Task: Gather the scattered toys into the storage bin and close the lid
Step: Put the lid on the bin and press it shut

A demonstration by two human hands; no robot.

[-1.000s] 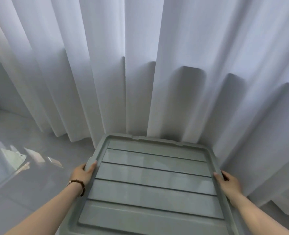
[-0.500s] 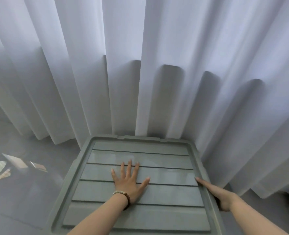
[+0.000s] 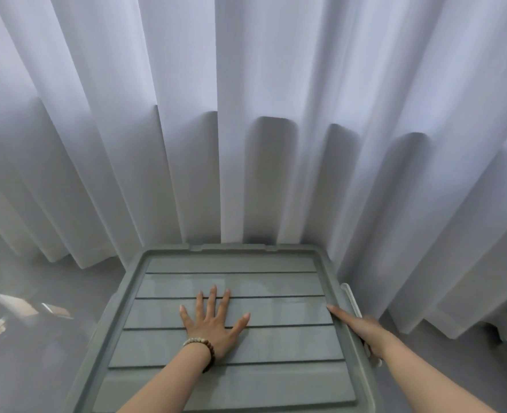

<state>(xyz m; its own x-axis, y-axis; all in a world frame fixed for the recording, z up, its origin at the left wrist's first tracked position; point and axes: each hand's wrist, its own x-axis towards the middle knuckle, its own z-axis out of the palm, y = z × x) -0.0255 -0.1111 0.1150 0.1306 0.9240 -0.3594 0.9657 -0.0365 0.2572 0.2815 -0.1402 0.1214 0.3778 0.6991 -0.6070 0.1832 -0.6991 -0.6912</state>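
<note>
1. The grey ribbed lid [image 3: 276, 344] lay flat at near centre, its far edge against the white curtain [image 3: 246, 114].
2. The left hand [image 3: 213, 326] pressed on it, fingers straight and spread.
3. The right hand [image 3: 361, 330] lay along the right rim beside a white latch [image 3: 349, 296]; its grip was too blurred to tell.
4. Glossy grey floor [image 3: 37, 353] spread to the left.
</note>
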